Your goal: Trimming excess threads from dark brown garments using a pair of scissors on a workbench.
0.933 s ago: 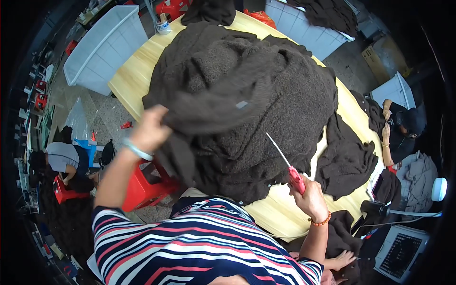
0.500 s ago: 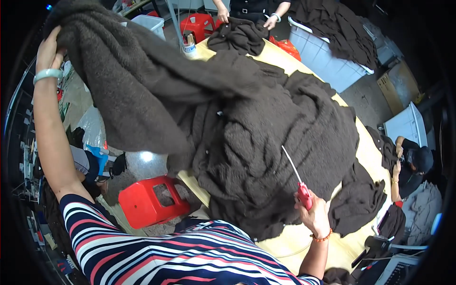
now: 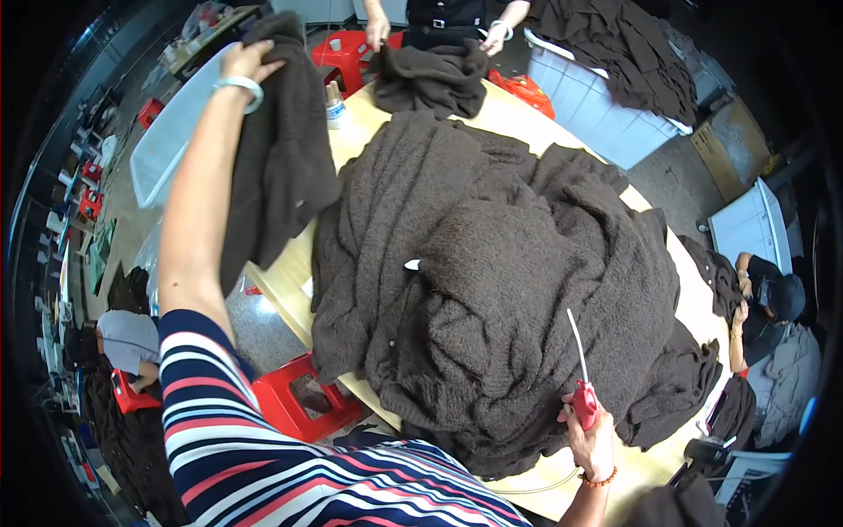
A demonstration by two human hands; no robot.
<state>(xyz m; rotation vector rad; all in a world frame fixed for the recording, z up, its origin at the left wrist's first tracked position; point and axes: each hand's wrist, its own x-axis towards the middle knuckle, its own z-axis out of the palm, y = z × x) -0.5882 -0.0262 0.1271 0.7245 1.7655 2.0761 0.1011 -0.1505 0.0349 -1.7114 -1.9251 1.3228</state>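
Note:
My left hand (image 3: 248,66) is raised high at the far left, gripping a dark brown knit garment (image 3: 281,167) that hangs down from it. A big heap of the same dark brown knitwear (image 3: 509,290) covers most of the round yellow table (image 3: 281,281). My right hand (image 3: 593,435) rests at the heap's near edge, holding a red-handled tool (image 3: 581,386) with a thin white tube pointing up over the pile.
Across the table a person's hands (image 3: 439,31) handle another brown garment (image 3: 430,79). White crates (image 3: 606,114) stand at the far right, a white tub (image 3: 167,140) at the left. Red stools (image 3: 303,404) sit under the table. Another person (image 3: 773,299) sits at right.
My left arm has swung the lifted garment up and away from the heap toward the far left. My right hand with the red tool stays at the heap's near edge.

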